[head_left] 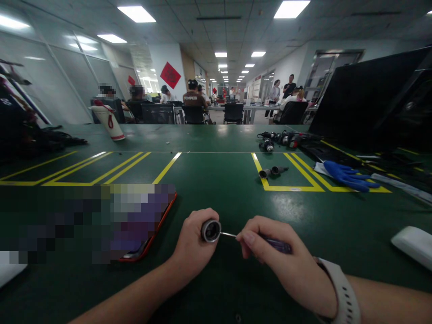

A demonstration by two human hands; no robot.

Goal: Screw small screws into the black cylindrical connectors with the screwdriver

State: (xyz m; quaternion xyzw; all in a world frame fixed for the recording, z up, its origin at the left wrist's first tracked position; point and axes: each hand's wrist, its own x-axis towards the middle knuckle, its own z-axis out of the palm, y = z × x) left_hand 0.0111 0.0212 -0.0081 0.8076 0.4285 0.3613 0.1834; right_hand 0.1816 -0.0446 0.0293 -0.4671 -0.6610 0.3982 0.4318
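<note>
One cylindrical connector (211, 231) is held over the bench (216, 180), wrapped by the curled fingers of the left hand (194, 238). The right hand (285, 261) tightly pinches a screwdriver (280, 245), tip at the connector's side; an off-line push might slip it into the left hand.

Your left forearm (148, 288) slants in from seven o'clock; your left hand (192, 238) is curled closed near six. Your right forearm (391, 298) lies toward four o'clock; your right hand (278, 245) sits at five, thumb (250, 239) pinched toward bent fingers (268, 223).
</note>
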